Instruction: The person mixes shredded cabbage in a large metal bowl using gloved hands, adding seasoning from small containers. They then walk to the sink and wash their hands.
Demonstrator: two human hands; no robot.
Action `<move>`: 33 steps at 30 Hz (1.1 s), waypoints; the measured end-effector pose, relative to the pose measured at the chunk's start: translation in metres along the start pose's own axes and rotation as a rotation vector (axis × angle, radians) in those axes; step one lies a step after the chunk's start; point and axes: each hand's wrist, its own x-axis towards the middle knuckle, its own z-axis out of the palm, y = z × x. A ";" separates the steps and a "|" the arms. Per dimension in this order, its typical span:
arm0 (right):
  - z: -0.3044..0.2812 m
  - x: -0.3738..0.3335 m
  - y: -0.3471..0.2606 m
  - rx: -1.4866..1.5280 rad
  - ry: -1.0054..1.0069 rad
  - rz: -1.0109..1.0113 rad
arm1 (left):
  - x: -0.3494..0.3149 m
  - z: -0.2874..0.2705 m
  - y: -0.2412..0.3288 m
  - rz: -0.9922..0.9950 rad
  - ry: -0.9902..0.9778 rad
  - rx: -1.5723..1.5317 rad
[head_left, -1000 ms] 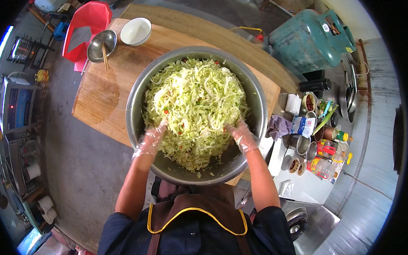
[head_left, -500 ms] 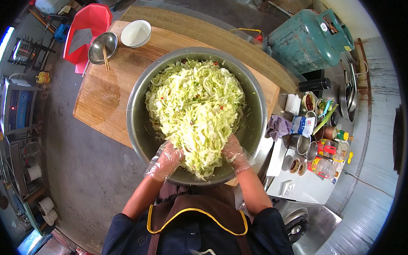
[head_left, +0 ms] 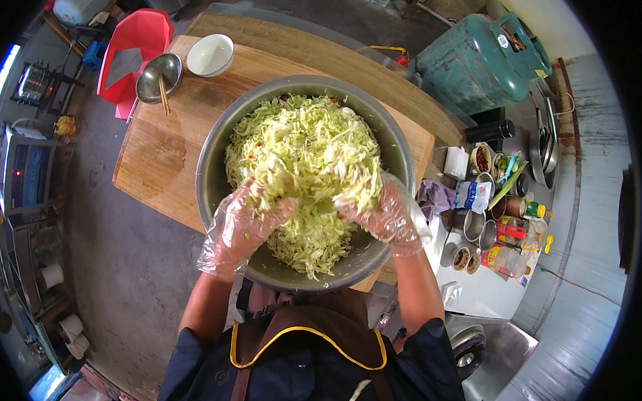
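Observation:
A wide steel basin (head_left: 215, 140) holds a heap of pale green shredded cabbage (head_left: 302, 133) with small red bits through it. Both hands wear clear plastic gloves. At the basin's near left, my left hand (head_left: 244, 222) is curled around a bunch of shreds, raised over the heap. My right hand (head_left: 392, 216) grips another bunch at the near right, its fingers partly covered by cabbage. Between the two hands, a lower layer of shreds shows in the basin.
Under the basin lies a wooden board (head_left: 153, 159), with a white bowl (head_left: 211, 55) and a steel bowl (head_left: 152, 81) with chopsticks (head_left: 164, 96) at its far left. A green gas cylinder (head_left: 467, 64) stands far right. Bottles (head_left: 506, 260) and seasoning bowls (head_left: 462, 258) crowd the right-hand counter.
Both hands have come up from deep at the basin's near side and moved apart, each lifting cabbage. The single mound between them has broken open.

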 end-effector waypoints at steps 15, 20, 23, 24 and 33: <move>0.035 -0.059 0.140 0.226 0.040 0.999 | -0.062 0.051 -0.140 -1.017 -0.359 -0.546; 0.083 -0.070 0.173 0.908 0.276 1.084 | -0.078 0.096 -0.154 -0.923 -0.222 -1.281; 0.081 -0.077 0.167 0.862 0.293 0.915 | -0.086 0.097 -0.164 -0.849 -0.234 -1.144; 0.078 -0.079 0.163 0.829 0.289 0.843 | -0.093 0.093 -0.164 -0.784 -0.276 -1.172; 0.026 -0.053 0.080 0.317 0.090 0.137 | -0.052 0.051 -0.047 -0.441 -0.109 -0.936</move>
